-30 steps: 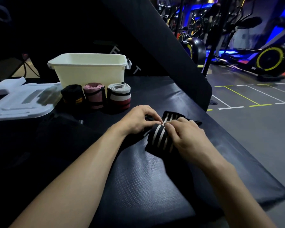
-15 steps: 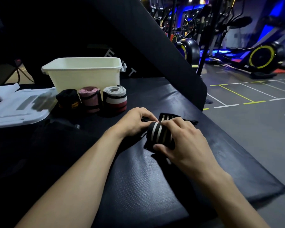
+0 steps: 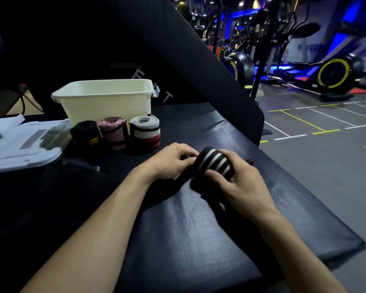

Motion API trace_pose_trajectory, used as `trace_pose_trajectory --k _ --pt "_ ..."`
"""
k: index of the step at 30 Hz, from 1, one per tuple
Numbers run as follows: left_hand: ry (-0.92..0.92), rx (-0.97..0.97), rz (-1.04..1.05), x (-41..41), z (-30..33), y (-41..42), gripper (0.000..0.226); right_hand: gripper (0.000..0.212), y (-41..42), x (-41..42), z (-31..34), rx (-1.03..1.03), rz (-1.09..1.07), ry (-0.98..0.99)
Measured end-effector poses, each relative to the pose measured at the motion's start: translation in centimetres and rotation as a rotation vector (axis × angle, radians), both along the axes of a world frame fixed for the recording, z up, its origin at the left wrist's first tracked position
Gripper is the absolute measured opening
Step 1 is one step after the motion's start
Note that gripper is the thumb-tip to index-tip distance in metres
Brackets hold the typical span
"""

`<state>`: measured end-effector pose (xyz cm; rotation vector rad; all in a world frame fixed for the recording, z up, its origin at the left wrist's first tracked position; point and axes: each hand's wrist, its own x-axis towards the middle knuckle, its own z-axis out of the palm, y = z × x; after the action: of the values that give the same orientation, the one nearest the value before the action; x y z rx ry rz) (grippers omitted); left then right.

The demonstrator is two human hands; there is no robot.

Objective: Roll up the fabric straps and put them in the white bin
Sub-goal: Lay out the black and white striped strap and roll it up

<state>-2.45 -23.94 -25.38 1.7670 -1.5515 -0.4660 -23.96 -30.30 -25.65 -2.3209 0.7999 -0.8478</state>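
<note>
1. Head view, the hands: right hand (image 3: pixel 240 182) wrapped round the striped strap (image 3: pixel 213 163), thumb on the near side, fingers curled over the far side. Left hand (image 3: pixel 169 161) at the roll's left end, fingertips bent and pinching the dark loose tail there.
2. Head view, the change: a second ago only half wound, a flat striped length lying beyond the fingers; now gathered into a thick roll and tipped up off the mat (image 3: pixel 199 229), stripes facing the camera. Almost no loose strap left, only a dark bit under the left fingers and a small end poking out past the right hand.
3. Head view, place: roll held near the middle of the mat, toward its right edge, not yet in the white bin (image 3: pixel 106 102).
4. Head view, the rest: three finished rolls standing in a row against the bin's front wall — black roll (image 3: pixel 86 132), pink roll (image 3: pixel 113 133), grey and red roll (image 3: pixel 145 132) — all outside it. White lid (image 3: pixel 23 144) lying flat at the left edge.
5. Judgement: rolling of this strap close to done; probably only fastening the tail remaining, then carrying it to the bin. Other three rolls likewise waiting to go in.
</note>
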Motion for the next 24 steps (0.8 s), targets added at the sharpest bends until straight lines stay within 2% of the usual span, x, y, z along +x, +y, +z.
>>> trace_pose_trajectory --k 2,4,8,12,15,20,24 --pt "0.135 -0.057 -0.02 -0.9 0.8 0.2 0.03 0.035 -0.3 -0.6 0.2 0.212 0.039 -0.189" --pt "0.193 -0.123 -0.011 -1.9 2.1 0.5 0.042 0.028 -0.7 -1.4 0.8 0.358 0.071 -0.343" --pt "-0.013 -0.253 -0.039 -3.7 4.0 1.1 0.038 0.042 -1.4 -3.0 1.8 0.607 0.15 -0.563" --pt "-0.049 -0.429 -0.051 -5.5 5.1 1.4 0.035 0.04 -1.9 -4.0 1.9 0.744 0.221 -0.604" --pt "-0.022 -0.515 -0.095 -6.6 5.5 1.2 0.024 0.053 -1.9 -4.4 2.1 0.819 0.254 -0.627" --pt "0.013 -0.514 -0.116 -7.5 5.4 1.2 0.036 0.05 -1.6 -5.2 2.7 0.846 0.283 -0.678" --pt "0.065 -0.538 -0.128 -7.6 5.0 0.8 0.029 0.046 -1.5 -5.3 2.7 0.835 0.271 -0.671"
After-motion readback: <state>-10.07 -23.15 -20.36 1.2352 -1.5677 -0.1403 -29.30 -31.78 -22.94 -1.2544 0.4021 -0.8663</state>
